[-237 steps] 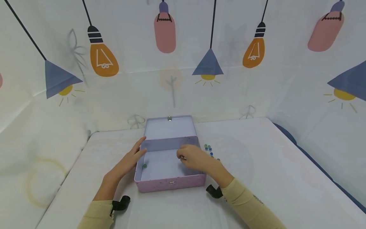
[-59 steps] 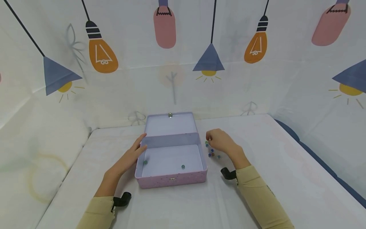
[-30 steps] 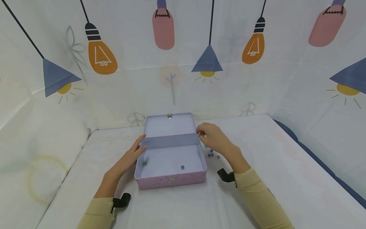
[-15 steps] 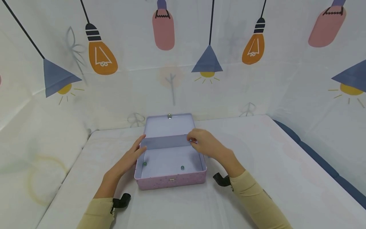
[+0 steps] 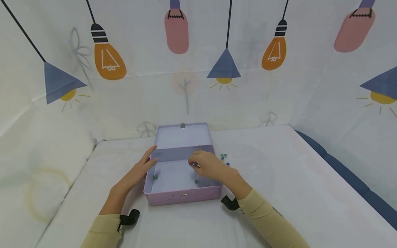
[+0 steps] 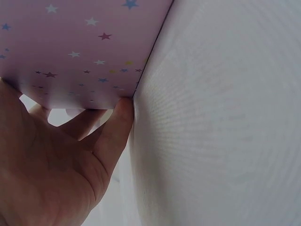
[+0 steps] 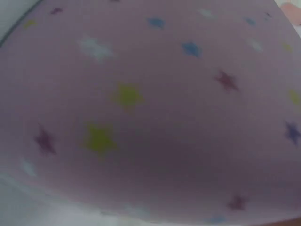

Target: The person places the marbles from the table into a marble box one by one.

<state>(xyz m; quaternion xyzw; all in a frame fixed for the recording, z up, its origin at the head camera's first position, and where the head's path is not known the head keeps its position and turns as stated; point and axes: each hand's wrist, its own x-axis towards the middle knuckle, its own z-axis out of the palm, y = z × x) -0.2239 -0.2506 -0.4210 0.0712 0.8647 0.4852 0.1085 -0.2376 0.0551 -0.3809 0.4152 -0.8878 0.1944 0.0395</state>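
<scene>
- Centrally, low in the frame, stands a rectangular box (image 5: 180,198), thin-walled and smooth: pink outside, pale lilac inside, its lid (image 5: 184,136) folded back.
- Both wrist views show its pink skin scattered with white, blue, yellow and dark red stars, blurred in the right one.
- A small metallic clasp (image 5: 182,126) sits on the lid's edge; a catch (image 5: 184,195) marks the front wall.
- Two round, glassy green marbles (image 5: 196,181) lie on the box floor, well apart, one near the left wall.
- Just right of the box, green and blue marbles (image 5: 225,155) cluster loosely on the smooth white cloth (image 5: 294,172).
- The left hand (image 5: 136,175) rests against the box's left side, fingers spread, unclenched.
- The right hand (image 5: 209,167), above the box floor, pinches a small bluish marble (image 5: 193,165), mostly hidden.
- Tan fabric sleeves cover both forearms; dark marks on the right sleeve (image 5: 270,217) are too small to read.
- Behind, a creased white sheet (image 5: 130,103) carries printed orange bulbs and blue cone lamps.
</scene>
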